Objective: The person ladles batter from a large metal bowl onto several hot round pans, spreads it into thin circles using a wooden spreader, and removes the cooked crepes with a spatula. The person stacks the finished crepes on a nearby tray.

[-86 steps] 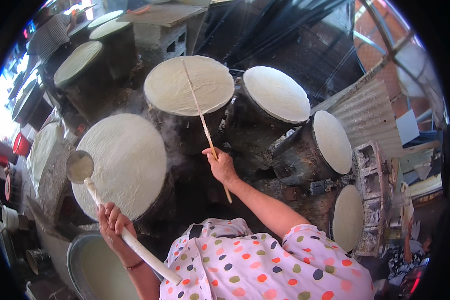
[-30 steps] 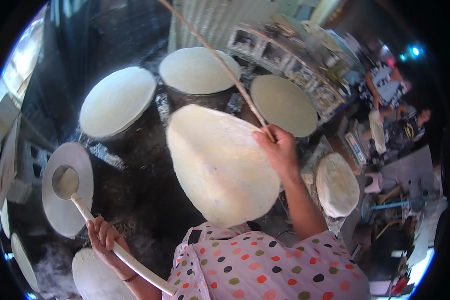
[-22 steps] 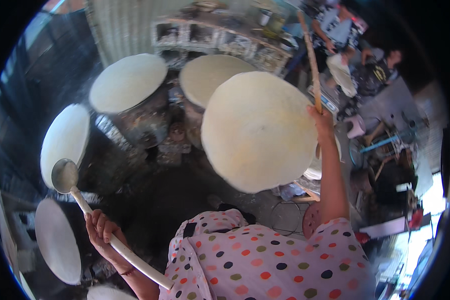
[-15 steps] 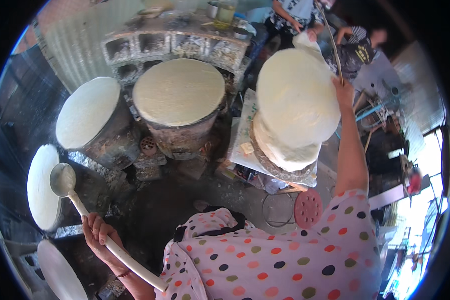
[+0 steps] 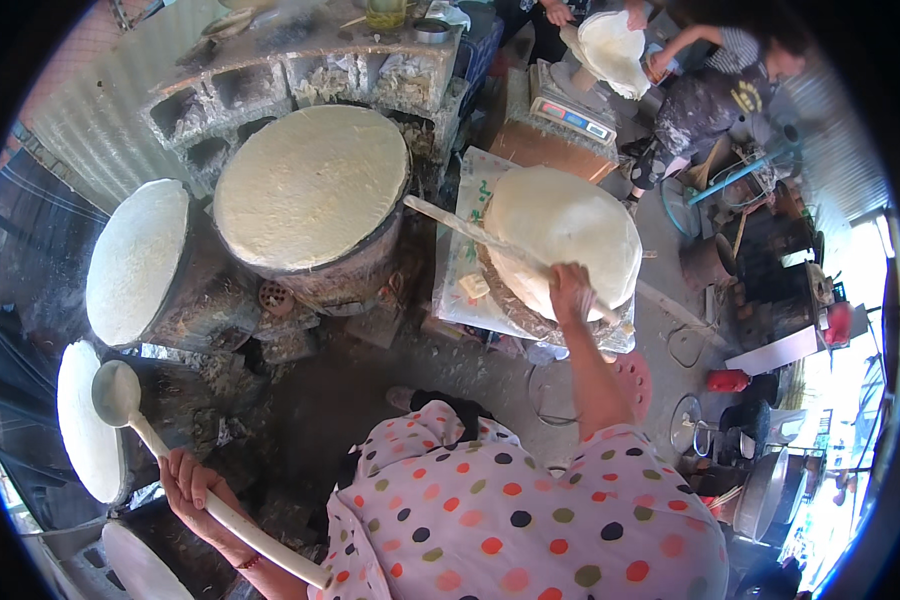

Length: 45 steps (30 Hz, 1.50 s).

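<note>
My left hand (image 5: 198, 492) is closed round the pale handle of a ladle (image 5: 118, 392), whose metal bowl hangs by the edge of a griddle (image 5: 90, 425) covered with a pale round layer. My right hand (image 5: 572, 292) grips a long, thin wooden stick (image 5: 480, 236), slanting over a stack of thin, pale round flatbreads (image 5: 570, 215). A round tray (image 5: 510, 290) shows under the stack, on a table (image 5: 452, 285) with a light cover. Ahead of me, a large drum-shaped stove (image 5: 335, 285) carries another round pale sheet (image 5: 313, 187); a further pale sheet (image 5: 138, 262) lies on the stove to its left.
Cinder-block shelving (image 5: 300, 80) stands at the back, with a jar of yellowish liquid (image 5: 385, 14) on top. Beyond the stack is a digital scale (image 5: 573, 120). Two people work at the far right, hands on a pale folded sheet (image 5: 615, 50). A red perforated disc (image 5: 632, 378) lies near my right arm.
My right hand has come down and nearer with the stick, which swung from upright to slanting across the stack. The sheet raised over the stack now lies on it. The left hand still holds the ladle.
</note>
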Tool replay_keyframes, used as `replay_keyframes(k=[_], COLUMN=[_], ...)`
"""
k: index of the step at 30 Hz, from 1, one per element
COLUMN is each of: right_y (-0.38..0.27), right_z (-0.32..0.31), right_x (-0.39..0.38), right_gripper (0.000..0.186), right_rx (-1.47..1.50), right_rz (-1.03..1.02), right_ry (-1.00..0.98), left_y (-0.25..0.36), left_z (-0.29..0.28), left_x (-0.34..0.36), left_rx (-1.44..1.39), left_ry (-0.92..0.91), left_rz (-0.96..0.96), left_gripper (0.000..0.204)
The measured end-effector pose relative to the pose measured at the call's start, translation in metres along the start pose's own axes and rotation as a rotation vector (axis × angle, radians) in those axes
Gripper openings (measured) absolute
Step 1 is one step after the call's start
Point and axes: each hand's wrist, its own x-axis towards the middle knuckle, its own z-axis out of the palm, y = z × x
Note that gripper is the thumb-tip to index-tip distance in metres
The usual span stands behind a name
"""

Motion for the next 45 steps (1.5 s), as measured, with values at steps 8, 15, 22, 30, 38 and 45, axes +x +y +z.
replay_keyframes(k=[8,15,22,30,38,45], right_y=[0.0,0.04,-0.034,-0.382,-0.507,-0.479], right_z=[0.014,0.01,0.021,0.091,0.092,0.048], right_x=[-0.025,-0.04,0.084,0.069,-0.093,-0.268], right_gripper=[0.003,0.025,0.041,0.035,0.031,0.029], right_rx=[-0.022,0.306,0.773,1.283,1.063,0.988], right_rz=[0.231,0.395,0.616,-0.103,-1.336,-2.593], right_ry=[-0.059,-0.195,-0.166,-1.192,-1.755,-1.612], left_y=[0.003,-0.023,-0.033,-0.057,-0.115,-0.231], left_z=[-0.004,-0.002,-0.024,-0.092,-0.197,-0.267], left_x=[0.006,0.015,0.02,0.028,-0.032,-0.152], left_rx=[0.062,0.009,-0.277,-0.2,-0.186,-0.328], left_ry=[0.011,0.138,0.154,0.41,0.653,1.371], left_rz=[0.044,0.044,0.055,0.573,1.422,1.928], left_gripper=[0.018,0.023,0.022,0.016,0.028,0.023])
